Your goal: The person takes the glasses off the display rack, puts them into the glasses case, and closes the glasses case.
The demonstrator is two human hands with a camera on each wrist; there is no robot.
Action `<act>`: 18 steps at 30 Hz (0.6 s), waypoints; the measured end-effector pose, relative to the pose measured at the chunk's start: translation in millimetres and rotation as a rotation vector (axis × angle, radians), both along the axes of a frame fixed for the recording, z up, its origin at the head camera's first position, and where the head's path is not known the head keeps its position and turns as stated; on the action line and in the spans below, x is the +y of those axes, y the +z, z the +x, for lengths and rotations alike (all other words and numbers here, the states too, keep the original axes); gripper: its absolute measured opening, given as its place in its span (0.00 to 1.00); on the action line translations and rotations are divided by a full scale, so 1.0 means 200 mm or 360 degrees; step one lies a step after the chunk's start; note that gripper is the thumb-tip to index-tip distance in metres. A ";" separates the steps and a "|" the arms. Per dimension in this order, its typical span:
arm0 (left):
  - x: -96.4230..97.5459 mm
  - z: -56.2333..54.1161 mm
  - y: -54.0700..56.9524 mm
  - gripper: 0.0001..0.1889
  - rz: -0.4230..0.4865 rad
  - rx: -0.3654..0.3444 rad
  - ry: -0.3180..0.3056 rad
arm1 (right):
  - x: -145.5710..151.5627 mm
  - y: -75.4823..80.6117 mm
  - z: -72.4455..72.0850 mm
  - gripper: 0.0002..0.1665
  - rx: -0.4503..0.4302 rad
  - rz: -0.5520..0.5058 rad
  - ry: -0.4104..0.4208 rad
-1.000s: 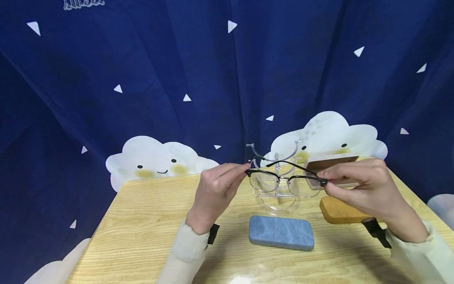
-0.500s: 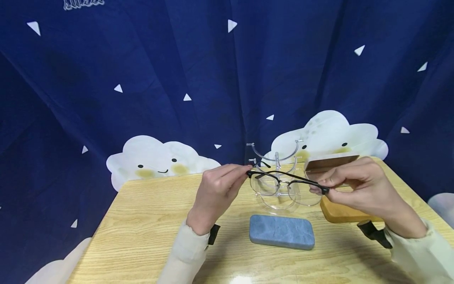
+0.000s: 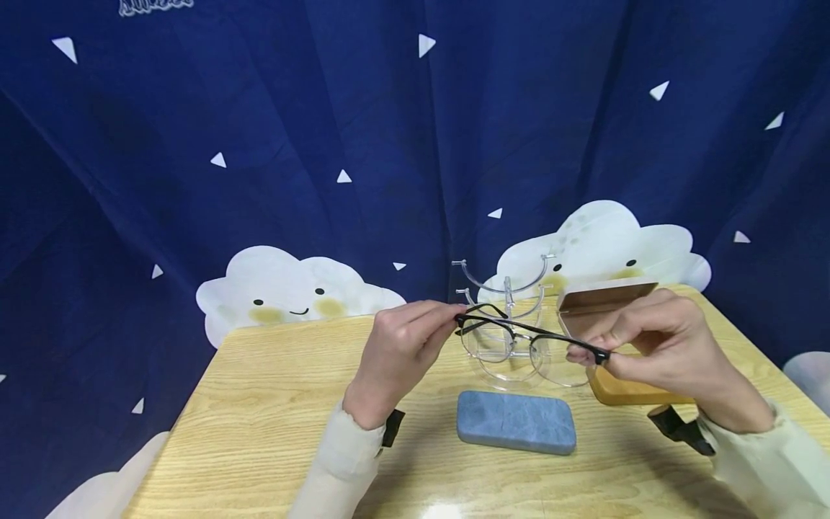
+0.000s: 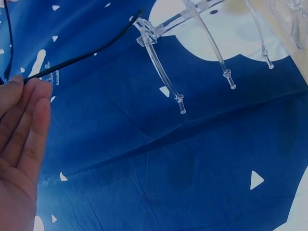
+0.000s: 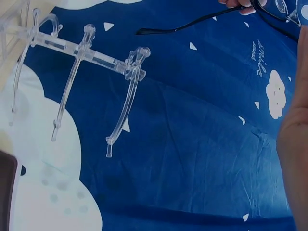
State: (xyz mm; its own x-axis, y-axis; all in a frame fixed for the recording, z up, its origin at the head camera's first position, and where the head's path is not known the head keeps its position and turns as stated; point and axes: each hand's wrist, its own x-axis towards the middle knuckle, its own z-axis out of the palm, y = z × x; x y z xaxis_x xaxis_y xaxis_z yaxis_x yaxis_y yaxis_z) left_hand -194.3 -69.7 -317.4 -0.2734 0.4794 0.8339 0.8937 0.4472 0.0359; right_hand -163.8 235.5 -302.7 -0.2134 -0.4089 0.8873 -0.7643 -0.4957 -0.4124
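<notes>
A pair of eyeglasses (image 3: pixel 559 337) with black upper rims and clear lenses is held up over the table, its temples unfolded and pointing away. My left hand (image 3: pixel 403 353) pinches one front corner near the hinge. At the opposite corner, which sits lower, my right hand (image 3: pixel 674 349) pinches the frame between thumb and fingers. Behind the glasses rises a clear plastic display stand (image 3: pixel 509 288) with several curved arms, partly overlapped by the lenses. A black temple (image 4: pixel 79 58) reaches toward the stand's top arm in the left wrist view. The right fingertips are out of the right wrist view.
A blue glasses case (image 3: pixel 516 423) lies closed in front of the stand. To its right is an orange case (image 3: pixel 632 389), partly behind my right hand. An open case (image 3: pixel 606 297) with a brown interior stands farther back. A blue cloud-print curtain (image 3: pixel 389 130) hangs behind the wooden table (image 3: pixel 279 411).
The glasses have tilted, their right end dropping, and the temples have swung left. My right hand has turned slightly with them; the left hand has barely moved.
</notes>
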 end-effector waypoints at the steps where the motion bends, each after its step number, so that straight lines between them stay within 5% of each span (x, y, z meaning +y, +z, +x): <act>1: 0.00 0.00 0.00 0.09 0.0000 -0.0002 -0.0002 | 0.00 0.00 0.00 0.07 0.0003 -0.0008 0.0016; 9: 0.01 -0.01 0.03 0.09 0.0008 0.0007 -0.0016 | -0.01 0.03 -0.01 0.06 0.0009 -0.0047 0.0056; 18: 0.01 -0.01 -0.01 0.09 -0.0005 -0.0011 0.0007 | -0.05 0.01 0.04 0.08 0.0097 -0.0271 -0.0252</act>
State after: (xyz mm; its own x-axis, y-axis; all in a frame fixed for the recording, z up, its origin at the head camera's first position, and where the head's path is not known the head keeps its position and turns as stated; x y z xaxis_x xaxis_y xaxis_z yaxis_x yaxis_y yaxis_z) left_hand -196.8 -68.5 -318.5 -0.2812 0.4808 0.8305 0.8915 0.4512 0.0406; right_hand -154.9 225.2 -299.9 -0.2071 -0.2181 0.9537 -0.8589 -0.4263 -0.2840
